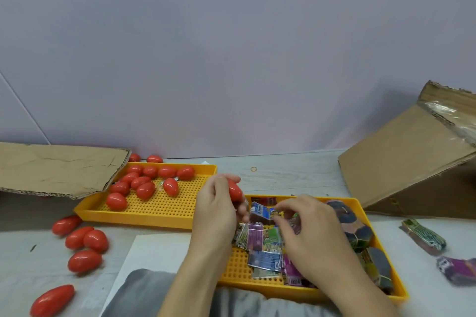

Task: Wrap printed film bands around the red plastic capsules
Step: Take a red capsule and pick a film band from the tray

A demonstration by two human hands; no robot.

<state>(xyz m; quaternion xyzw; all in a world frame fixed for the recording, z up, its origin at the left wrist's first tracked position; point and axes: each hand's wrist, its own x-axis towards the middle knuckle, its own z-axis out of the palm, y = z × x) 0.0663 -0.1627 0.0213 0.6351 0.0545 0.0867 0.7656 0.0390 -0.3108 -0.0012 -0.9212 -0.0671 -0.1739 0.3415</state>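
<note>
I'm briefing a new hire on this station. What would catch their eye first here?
Bright red capsules lie piled in the yellow tray at left, with more loose on the table before it. At centre, the left hand holds one capsule while the right hand pinches a printed film band over a second tray of colourful bands.

Red capsules (145, 190), yellow perforated trays (164, 207), multicoloured printed film bands (260, 237), brown cardboard box (401, 162)

A small packing workbench — yellow perforated trays (159, 216), cardboard boxes (401, 162), loose red capsules (85, 261) in bulk.
</note>
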